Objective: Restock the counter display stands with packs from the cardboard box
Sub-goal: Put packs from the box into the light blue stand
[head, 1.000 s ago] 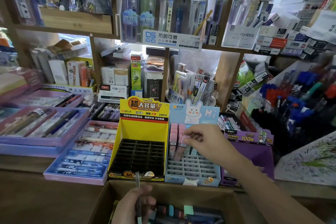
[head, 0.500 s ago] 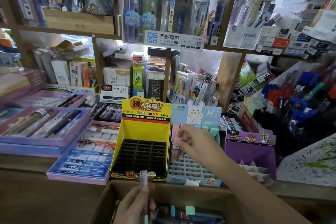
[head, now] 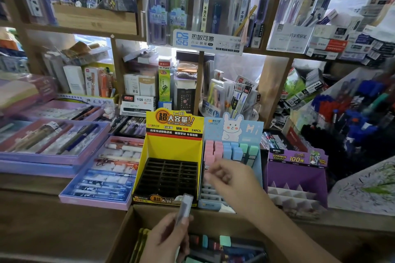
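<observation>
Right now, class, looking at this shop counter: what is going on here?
A person is restocking display stands. The left hand holds a slim pack upright above the cardboard box. The right hand hovers before the blue rabbit stand, blurred, so whether it holds anything is unclear. That stand has pastel packs in its back rows; its front slots are bare. The yellow stand has black slots, all empty.
</observation>
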Available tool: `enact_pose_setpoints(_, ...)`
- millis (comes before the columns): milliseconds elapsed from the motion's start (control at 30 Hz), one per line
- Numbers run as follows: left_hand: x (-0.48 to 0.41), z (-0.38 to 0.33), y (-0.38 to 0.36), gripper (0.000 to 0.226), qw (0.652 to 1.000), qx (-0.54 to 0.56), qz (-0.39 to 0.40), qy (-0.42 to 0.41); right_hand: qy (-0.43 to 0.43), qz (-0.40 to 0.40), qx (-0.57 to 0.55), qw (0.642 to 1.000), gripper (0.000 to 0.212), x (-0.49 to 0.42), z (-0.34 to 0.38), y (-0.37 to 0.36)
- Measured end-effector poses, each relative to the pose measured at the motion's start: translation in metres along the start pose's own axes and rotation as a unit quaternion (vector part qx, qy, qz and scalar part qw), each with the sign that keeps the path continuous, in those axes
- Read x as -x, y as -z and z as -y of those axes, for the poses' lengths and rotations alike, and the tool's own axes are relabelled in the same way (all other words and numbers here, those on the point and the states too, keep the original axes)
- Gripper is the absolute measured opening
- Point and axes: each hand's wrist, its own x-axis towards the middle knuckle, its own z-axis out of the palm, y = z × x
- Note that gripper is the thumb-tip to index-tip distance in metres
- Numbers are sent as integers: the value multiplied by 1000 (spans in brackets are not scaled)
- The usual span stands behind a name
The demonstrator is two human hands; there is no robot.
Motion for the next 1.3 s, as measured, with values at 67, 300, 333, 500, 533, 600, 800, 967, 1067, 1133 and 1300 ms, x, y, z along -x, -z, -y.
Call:
enact_pose_setpoints(67, 1, 2, -1, 15, 999, -31, 21, -22, -43, 54, -54, 996, 16, 12, -2, -8)
enact_pose_setpoints(300, 0, 7, -2, 17, 986, -133, 76, -73, -181, 134, -196, 954, 31, 36, -18, -16)
enact_pose_setpoints(333, -1, 8, -1, 18, 987, -129, 63, -72, -194, 131, -221, 947, 27, 38, -21, -14)
enact_pose_setpoints(500, -4, 9, 2, 23, 996, -79, 23, -35, -237, 103, -314, 914, 10, 48, -28, 1)
enact_pose_setpoints(533, -4, 9, 3, 24, 997, -67, 19, -27, -240, 95, -325, 910, 6, 51, -30, 3)
enact_pose_setpoints(600, -5, 9, 5, 27, 999, -46, 7, -16, -247, 91, -344, 901, 4, 58, -34, 4)
enact_pose_setpoints(800, -10, 15, 5, 34, 998, -53, -6, -21, -249, 109, -331, 903, 24, 82, -48, -4)
enact_pose_setpoints(967, -15, 10, -3, 34, 995, -70, -3, -65, -250, 96, -337, 903, 24, 91, -55, -7)
enact_pose_setpoints(1067, -18, 6, -9, 25, 993, -79, -3, -91, -235, 99, -311, 916, 18, 93, -56, -7)
enact_pose_setpoints(1133, -22, 0, -14, 24, 990, -91, 2, -109, -236, 90, -297, 921, 18, 94, -58, -8)
enact_pose_setpoints(1300, -37, -25, -27, 23, 966, -171, 50, -185, -266, 106, -236, 929, 18, 95, -68, -11)
